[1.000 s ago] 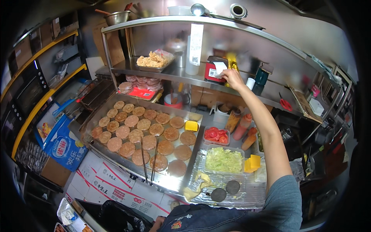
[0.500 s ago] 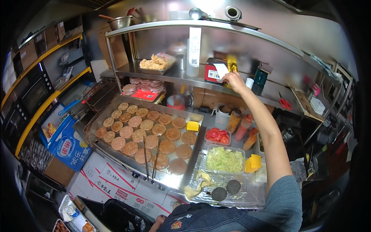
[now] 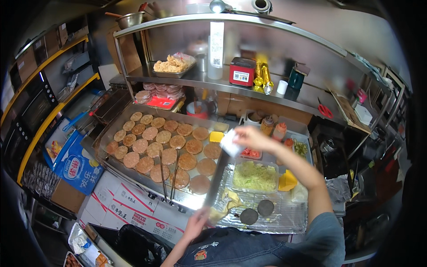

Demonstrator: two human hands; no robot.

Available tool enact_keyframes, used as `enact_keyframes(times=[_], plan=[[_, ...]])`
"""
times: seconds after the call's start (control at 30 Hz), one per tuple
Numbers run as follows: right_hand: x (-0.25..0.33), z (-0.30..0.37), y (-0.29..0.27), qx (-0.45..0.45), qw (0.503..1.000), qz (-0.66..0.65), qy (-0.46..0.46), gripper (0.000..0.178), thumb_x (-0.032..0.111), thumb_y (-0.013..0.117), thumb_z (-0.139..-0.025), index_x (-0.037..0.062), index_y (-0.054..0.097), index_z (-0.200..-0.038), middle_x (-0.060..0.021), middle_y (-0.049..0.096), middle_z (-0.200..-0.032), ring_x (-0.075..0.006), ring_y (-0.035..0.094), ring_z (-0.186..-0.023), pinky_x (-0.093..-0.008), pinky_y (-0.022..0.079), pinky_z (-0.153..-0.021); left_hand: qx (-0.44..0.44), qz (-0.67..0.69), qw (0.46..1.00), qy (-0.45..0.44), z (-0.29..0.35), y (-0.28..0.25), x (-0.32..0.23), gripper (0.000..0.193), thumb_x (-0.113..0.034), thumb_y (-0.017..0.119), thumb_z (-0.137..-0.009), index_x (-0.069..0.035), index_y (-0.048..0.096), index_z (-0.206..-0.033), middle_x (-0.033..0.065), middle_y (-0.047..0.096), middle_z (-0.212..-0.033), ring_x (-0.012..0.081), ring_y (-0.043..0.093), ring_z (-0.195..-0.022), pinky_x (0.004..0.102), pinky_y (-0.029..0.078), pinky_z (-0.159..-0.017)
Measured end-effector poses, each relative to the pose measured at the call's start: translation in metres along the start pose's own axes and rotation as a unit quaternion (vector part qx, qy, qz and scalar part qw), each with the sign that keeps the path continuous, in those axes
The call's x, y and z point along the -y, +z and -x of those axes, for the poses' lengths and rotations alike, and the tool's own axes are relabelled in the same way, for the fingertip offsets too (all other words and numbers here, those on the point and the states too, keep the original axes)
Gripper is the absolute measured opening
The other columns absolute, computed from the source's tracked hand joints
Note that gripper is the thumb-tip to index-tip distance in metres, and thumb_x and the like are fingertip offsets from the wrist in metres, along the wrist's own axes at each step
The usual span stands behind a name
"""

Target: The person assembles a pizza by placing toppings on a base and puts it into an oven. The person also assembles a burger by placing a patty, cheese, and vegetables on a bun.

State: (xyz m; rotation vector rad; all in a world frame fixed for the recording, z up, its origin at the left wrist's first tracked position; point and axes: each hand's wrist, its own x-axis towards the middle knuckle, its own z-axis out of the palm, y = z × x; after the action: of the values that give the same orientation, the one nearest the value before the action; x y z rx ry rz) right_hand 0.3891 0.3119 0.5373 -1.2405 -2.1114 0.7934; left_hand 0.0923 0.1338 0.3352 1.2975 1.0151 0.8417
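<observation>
My right hand (image 3: 250,139) is closed on a white paper slip (image 3: 231,143), a little blurred, above the right edge of the griddle (image 3: 202,198). My left hand (image 3: 197,222) is at the griddle's front right corner, fingers loosely extended, with nothing visible in it. Crumpled yellow paper (image 3: 226,204) lies on the wire rack just past it. Several round meat patties (image 3: 177,142) cover the griddle in rows, and one yellow cheese slice (image 3: 216,136) sits by its far right corner. A pair of tongs (image 3: 169,178) rests across the front patties.
A red label printer (image 3: 242,71) stands on the steel shelf (image 3: 195,81). Shredded lettuce (image 3: 254,176) fills a tub beside cheese slices (image 3: 288,180). Two dark round buns (image 3: 266,208) lie on the rack. Sauce bottles (image 3: 279,131) stand behind. A black-lined bin (image 3: 141,244) is at lower left.
My right hand has come down from the printer on the shelf to the griddle's right side, bringing the paper slip. My left hand has risen into view at the griddle's front.
</observation>
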Motion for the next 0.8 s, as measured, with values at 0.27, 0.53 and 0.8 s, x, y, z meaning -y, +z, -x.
enact_keyframes(times=[0.27,0.53,0.8], plan=[[0.008,0.109,0.130,0.014,0.898,-0.429,0.103,0.027,0.014,0.063,-0.085,0.0006,0.057,-0.108,-0.0062,0.064,-0.097,-0.0120,0.060,-0.091,-0.0260,0.050,-0.077,0.092,0.105,0.988,-0.066,-0.065,0.040,-0.072,0.047,-0.028,0.041,-0.096,0.000,0.038,-0.133,0.0113,0.049,-0.130,0.0182,0.047,-0.119,0.0322,0.038,-0.099],[0.019,0.191,0.167,0.059,0.840,-0.481,0.243,0.029,0.014,0.058,-0.089,-0.0023,0.054,-0.112,-0.0092,0.063,-0.093,-0.0130,0.061,-0.080,-0.0267,0.050,-0.072,0.086,0.347,0.934,-0.021,-0.092,0.045,-0.128,0.038,-0.024,0.039,-0.097,-0.001,0.041,-0.127,0.0158,0.056,-0.116,0.0260,0.056,-0.108,0.0387,0.045,-0.094],[0.009,0.207,0.190,-0.033,0.832,-0.501,0.237,0.019,0.015,0.042,-0.096,0.0008,0.046,-0.107,-0.0040,0.053,-0.079,-0.0104,0.054,-0.065,-0.0241,0.048,-0.061,0.083,0.461,0.883,-0.028,-0.121,0.061,-0.117,0.004,-0.005,0.043,-0.091,-0.007,0.045,-0.094,-0.0021,0.038,-0.069,0.0091,0.038,-0.061,0.0216,0.035,-0.057]])
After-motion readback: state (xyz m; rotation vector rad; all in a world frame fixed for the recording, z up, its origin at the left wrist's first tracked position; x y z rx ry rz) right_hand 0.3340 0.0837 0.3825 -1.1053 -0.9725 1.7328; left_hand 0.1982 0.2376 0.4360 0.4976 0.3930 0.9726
